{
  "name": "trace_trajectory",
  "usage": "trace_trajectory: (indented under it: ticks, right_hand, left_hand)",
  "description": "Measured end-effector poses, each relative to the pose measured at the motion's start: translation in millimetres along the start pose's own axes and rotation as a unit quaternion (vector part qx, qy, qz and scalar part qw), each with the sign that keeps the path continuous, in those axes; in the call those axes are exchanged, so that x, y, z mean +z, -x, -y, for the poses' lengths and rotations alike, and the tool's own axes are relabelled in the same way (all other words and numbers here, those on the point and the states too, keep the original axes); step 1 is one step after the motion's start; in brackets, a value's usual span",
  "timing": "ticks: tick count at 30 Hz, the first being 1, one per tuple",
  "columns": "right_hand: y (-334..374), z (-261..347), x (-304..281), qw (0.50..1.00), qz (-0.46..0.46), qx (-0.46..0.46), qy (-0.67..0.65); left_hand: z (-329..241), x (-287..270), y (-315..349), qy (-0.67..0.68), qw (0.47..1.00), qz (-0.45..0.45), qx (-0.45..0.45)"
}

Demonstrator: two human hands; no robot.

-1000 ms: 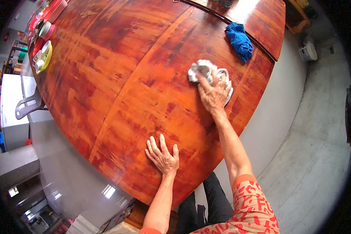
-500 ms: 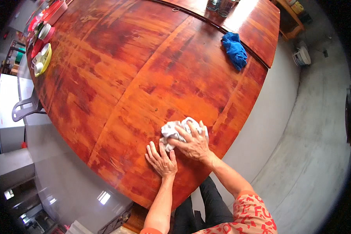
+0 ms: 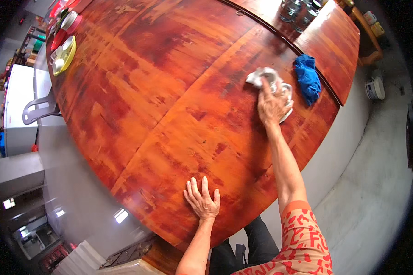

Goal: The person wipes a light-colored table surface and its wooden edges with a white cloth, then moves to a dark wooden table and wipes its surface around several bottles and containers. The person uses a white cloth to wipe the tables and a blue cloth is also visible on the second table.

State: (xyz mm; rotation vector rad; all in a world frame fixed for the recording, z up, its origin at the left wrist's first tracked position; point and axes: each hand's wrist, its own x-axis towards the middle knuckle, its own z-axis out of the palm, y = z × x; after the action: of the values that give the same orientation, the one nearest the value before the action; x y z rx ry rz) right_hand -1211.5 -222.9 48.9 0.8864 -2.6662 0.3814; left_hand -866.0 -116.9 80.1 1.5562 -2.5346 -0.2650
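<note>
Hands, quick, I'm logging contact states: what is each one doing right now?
Left hand: open, flat on the wooden table, holding nothing.
Right hand: palm down, pressing on the white cloth; a closed grasp cannot be told.

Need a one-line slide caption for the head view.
Right hand presses a white cloth on a round red wooden table; left hand lies flat near its edge.

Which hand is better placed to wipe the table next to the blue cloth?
The right hand: it presses the white rag beside the blue cloth. The left hand lies flat near the table's edge.
</note>
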Motion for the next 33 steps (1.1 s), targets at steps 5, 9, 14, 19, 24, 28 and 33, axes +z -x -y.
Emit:
trace_trajectory:
  ticks: [5, 9, 14, 19, 24, 28, 33]
  right_hand:
    - [-9, 50, 17, 0.992, 0.027, 0.113, 0.04]
    - [26, 102, 4, 0.998, 0.058, -0.016, -0.019]
    - [80, 134, -26, 0.971, 0.077, -0.168, -0.151]
    - [131, 101, -70, 0.934, 0.116, -0.266, -0.209]
    - [193, 20, -124, 0.915, 0.156, -0.32, -0.192]
    - [241, -48, -160, 0.893, 0.205, -0.361, -0.175]
    - [209, -75, -145, 0.902, 0.191, -0.368, -0.122]
  left_hand:
    - [0, 0, 1, 0.014, 1.0, 0.017, -0.011]
    - [2, 0, 2, 0.019, 1.0, 0.02, -0.009]
    - [-1, 0, 1, 0.021, 1.0, 0.011, -0.004]
    - [2, 2, 0, 0.059, 0.997, -0.037, -0.016]
    - [5, 7, 0, 0.075, 0.995, -0.061, -0.006]
    - [5, 8, 0, 0.022, 0.998, -0.054, -0.004]
    - [3, 6, 1, -0.007, 0.999, -0.033, -0.007]
